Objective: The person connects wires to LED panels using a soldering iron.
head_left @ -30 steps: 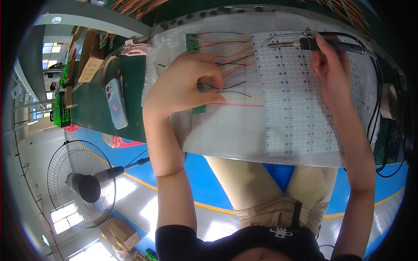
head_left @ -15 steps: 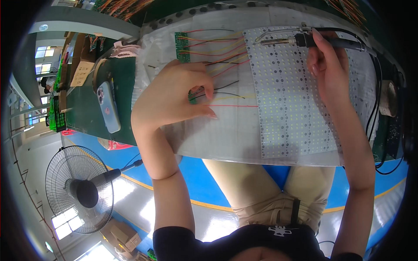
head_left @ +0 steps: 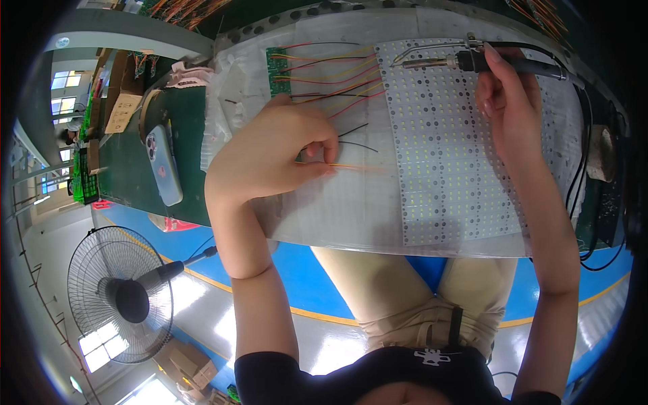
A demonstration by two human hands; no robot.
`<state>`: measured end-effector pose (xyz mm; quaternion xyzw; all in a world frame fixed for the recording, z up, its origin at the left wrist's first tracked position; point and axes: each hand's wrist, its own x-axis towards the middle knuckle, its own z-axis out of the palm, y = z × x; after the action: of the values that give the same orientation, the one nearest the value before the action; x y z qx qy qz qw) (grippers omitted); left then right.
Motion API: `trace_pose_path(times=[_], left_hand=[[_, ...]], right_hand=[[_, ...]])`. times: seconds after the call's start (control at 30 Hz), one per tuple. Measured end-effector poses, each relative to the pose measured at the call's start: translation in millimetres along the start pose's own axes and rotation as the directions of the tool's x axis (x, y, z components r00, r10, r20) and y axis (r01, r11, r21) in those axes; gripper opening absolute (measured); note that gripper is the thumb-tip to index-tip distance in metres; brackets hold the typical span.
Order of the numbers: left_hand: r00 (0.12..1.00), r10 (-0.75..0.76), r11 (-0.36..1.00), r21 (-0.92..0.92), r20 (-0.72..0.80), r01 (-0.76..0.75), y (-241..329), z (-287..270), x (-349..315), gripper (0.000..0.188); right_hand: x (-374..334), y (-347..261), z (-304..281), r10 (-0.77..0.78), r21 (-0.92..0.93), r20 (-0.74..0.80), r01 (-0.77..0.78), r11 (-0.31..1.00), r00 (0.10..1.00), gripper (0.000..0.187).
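Note:
My left hand (head_left: 266, 148) hovers low over the work mat, thumb and forefinger pinched on a thin yellow wire (head_left: 351, 167), whose far end is blurred. A red wire may lie in the same pinch. Beyond that hand, a narrow green circuit board (head_left: 277, 74) has red, yellow and black wires (head_left: 331, 78) fanning out to the right. Part of the board is hidden beneath the hand. My right hand (head_left: 511, 98) grips a black soldering iron (head_left: 472, 62) with a thin metal guide tube alongside; its tip points left over the white LED panel (head_left: 442, 148).
A pale blue phone (head_left: 164, 165) lies on the green table at left. Black cables (head_left: 584, 169) run down the right side, near a round tan block (head_left: 601, 154). Bundles of orange wires (head_left: 182, 12) sit at the back. A floor fan (head_left: 128, 297) stands at lower left.
My left thumb and forefinger have closed together on the yellow wire, which has shifted down alongside the red one. My right hand and the iron stay in place.

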<state>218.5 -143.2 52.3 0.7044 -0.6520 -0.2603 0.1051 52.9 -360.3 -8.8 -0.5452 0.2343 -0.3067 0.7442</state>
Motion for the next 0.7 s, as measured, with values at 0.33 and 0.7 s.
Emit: trace_pose_path(times=[0.33,0.7], left_hand=[[0.99,-0.009,0.955,-0.295,-0.137,-0.033,6.0,14.1,12.4,0.01],[0.997,-0.021,0.958,-0.287,-0.078,-0.002,1.0,22.8,16.8,0.005]], right_hand=[[0.1,-1.1,-1.7,0.019,-0.008,0.006,-0.019,1.0,1.0,0.023],[-1.3,-2.6,4.1,-0.006,-0.028,-0.034,0.005,1.0,0.999,0.024]])
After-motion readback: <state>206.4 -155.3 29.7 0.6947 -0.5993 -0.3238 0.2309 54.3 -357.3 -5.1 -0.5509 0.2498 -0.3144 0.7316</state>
